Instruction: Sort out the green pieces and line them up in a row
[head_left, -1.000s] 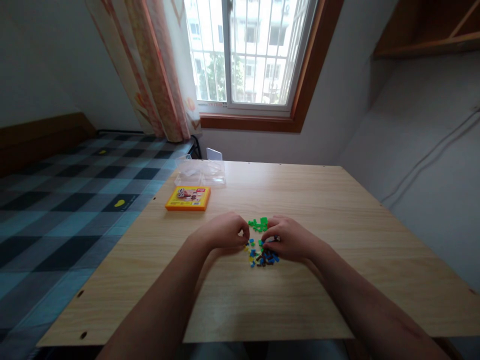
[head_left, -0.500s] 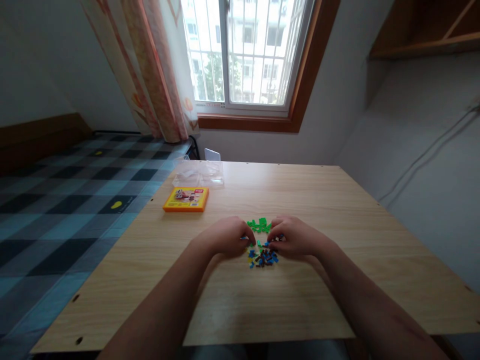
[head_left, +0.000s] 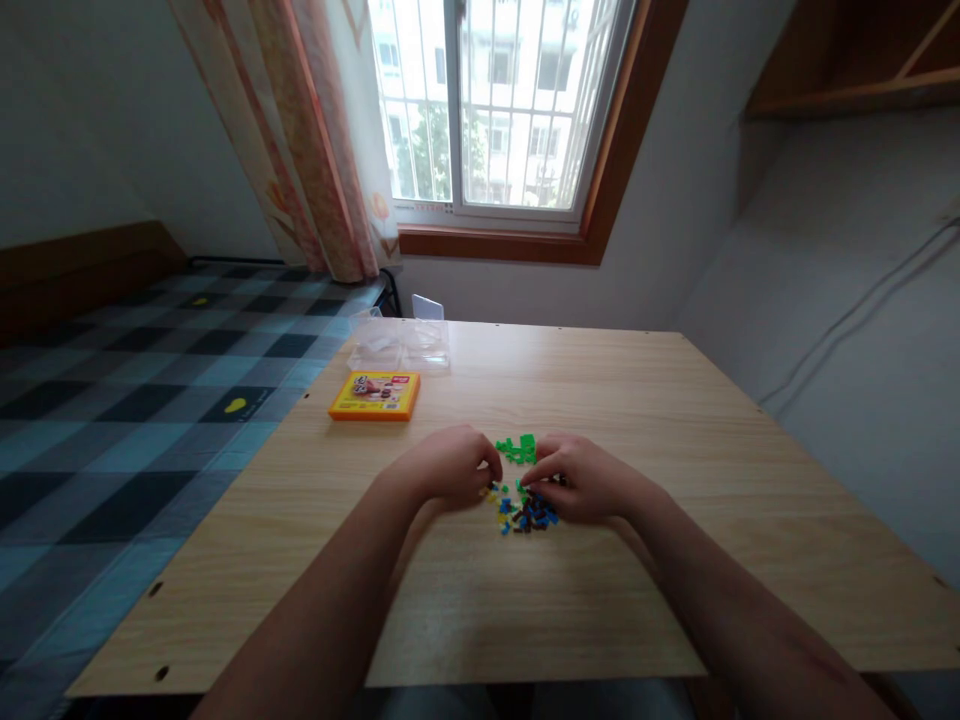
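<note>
A mixed pile of small building bricks (head_left: pixel 534 512), mostly brown and blue, lies on the table between my hands. Several yellow and blue pieces (head_left: pixel 503 516) are scattered at its left side. Beyond it is a separate group of green bricks (head_left: pixel 517 449). My right hand (head_left: pixel 581 478) has its thumb and index fingertips close together at a small green brick (head_left: pixel 519 486) on the pile's far edge. My left hand (head_left: pixel 459 463) rests at the left of the pieces with curled fingers; whatever its fingertips hold is hidden.
An orange and yellow box (head_left: pixel 375 396) lies flat on the wooden table (head_left: pixel 615 390) at the back left. Behind it stands a clear plastic container (head_left: pixel 400 347). A bed with a checked cover (head_left: pixel 225 370) is left of the table, and a window (head_left: pixel 510 110) is ahead.
My right hand's fingertips have moved left to the small green brick. My left hand has drawn back slightly to the left, away from the middle of the pieces.
</note>
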